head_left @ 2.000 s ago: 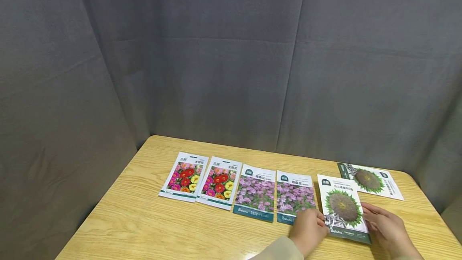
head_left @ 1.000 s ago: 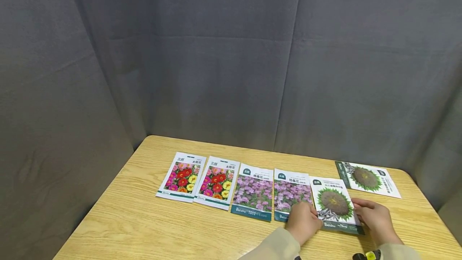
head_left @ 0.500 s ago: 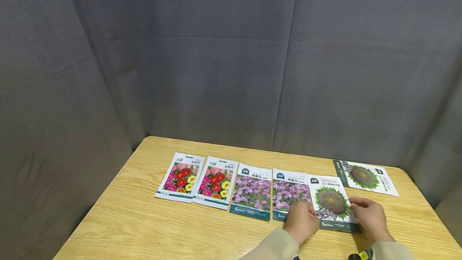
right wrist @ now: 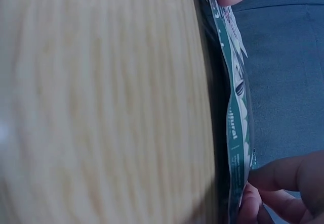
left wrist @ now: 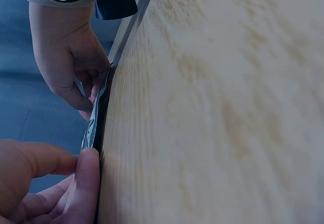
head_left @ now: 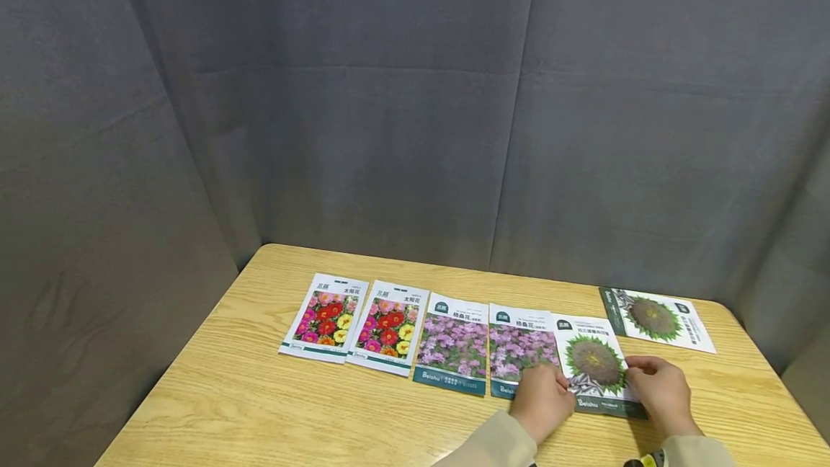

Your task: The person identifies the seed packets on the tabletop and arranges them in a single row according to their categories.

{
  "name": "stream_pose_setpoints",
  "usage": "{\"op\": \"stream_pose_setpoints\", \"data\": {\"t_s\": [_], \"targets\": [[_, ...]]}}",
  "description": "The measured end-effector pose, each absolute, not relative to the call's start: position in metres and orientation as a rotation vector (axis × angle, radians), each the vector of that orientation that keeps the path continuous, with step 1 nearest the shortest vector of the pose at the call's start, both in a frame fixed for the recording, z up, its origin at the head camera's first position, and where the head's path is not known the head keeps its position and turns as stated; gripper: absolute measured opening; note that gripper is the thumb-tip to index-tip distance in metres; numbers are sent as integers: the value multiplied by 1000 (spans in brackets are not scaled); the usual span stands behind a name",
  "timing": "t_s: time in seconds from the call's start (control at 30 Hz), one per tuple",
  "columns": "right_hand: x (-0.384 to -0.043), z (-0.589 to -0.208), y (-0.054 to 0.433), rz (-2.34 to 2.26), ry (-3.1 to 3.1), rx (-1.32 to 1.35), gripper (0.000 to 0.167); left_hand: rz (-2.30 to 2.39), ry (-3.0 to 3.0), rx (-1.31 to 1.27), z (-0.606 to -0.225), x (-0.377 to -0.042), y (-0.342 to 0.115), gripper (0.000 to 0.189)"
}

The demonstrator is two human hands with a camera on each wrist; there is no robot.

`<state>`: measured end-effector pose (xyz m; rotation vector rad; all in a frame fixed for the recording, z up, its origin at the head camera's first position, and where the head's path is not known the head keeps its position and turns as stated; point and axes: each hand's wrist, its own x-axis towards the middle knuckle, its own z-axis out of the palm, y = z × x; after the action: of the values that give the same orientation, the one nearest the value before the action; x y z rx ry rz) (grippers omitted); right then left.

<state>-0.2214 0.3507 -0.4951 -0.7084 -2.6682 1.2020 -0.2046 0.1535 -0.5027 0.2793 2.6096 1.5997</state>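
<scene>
A white seed packet with a sunflower head on it (head_left: 593,366) lies at the right end of a row on the table, slightly overlapping the pink-flower packet (head_left: 519,348) beside it. My left hand (head_left: 542,401) pinches its lower left edge between thumb and forefinger, covering part of the pink-flower packet's bottom. At the right edge, my right hand (head_left: 661,391) holds the same packet with thumb and fingertips. From the right wrist view, the packet's green lower band (right wrist: 235,148) bows slightly above the wood, with the right fingers (right wrist: 278,176) at its near end.
Leftward in the row lie another pink-flower packet (head_left: 454,344) and two packets with red and yellow flowers, one outer (head_left: 326,319) and one inner (head_left: 390,326). A second sunflower packet (head_left: 658,318) lies sideways at the back right. Grey curtains (head_left: 402,128) stand behind the wooden table (head_left: 292,409).
The sunflower packet, tilted and held above the table two seconds ago, has come down and left against the row between both hands. Over the last half second it has barely moved.
</scene>
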Motion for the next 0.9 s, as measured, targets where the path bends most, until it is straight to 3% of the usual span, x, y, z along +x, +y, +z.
{"op": "stream_pose_setpoints", "data": {"t_s": [0.7,0.9], "targets": [[-222,-491,353,1199,-2705,-691,27,1576,2606,311,-500,-206,152,16],[-223,-492,360,1396,-2647,-725,34,1562,2608,344,-498,-207,152,15]]}}
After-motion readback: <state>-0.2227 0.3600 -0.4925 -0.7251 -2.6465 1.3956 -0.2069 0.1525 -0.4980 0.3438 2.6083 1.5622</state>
